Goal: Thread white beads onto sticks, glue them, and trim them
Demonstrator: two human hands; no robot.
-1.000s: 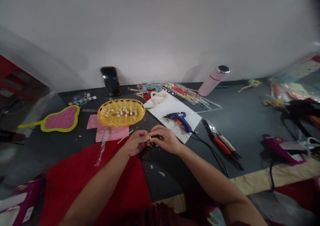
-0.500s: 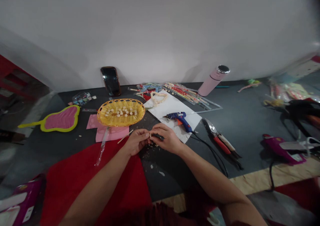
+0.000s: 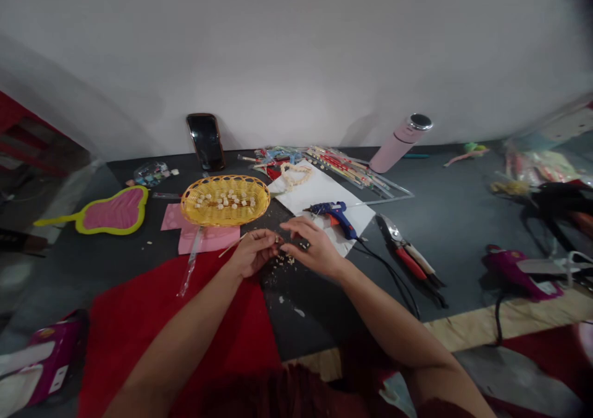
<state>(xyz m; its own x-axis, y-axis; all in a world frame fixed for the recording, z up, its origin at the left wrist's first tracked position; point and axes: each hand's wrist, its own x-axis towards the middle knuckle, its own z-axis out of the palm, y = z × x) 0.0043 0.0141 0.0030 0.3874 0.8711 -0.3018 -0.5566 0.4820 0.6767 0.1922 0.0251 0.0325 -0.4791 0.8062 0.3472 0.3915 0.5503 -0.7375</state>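
Note:
My left hand (image 3: 254, 252) is closed in a pinch above the dark tabletop. A small bit shows at its fingertips, too small to name. A thin pale stick (image 3: 230, 246) sticks out behind this hand; whether the hand touches it I cannot tell. Close by on the right, my right hand (image 3: 315, 248) has thumb and fingers apart with nothing visible between them. Small pale crumbs and pieces (image 3: 285, 261) lie on the table under both hands. Beyond the left hand, a yellow woven basket (image 3: 225, 221) holds several small whitish pieces.
A blue glue gun (image 3: 340, 219) rests on white paper (image 3: 319, 189), near a beaded-looking loop (image 3: 296, 174). Red-handled pruning shears (image 3: 407, 254) lie to the right. Behind are bundled sticks (image 3: 340, 165), a pink flask (image 3: 398, 146) and a phone (image 3: 206, 141). Red cloth (image 3: 180, 331) lies front left.
My right thumb and fingers have parted and drawn slightly away from the left fingertips. The left hand keeps its pinch. The whole view has shifted a little.

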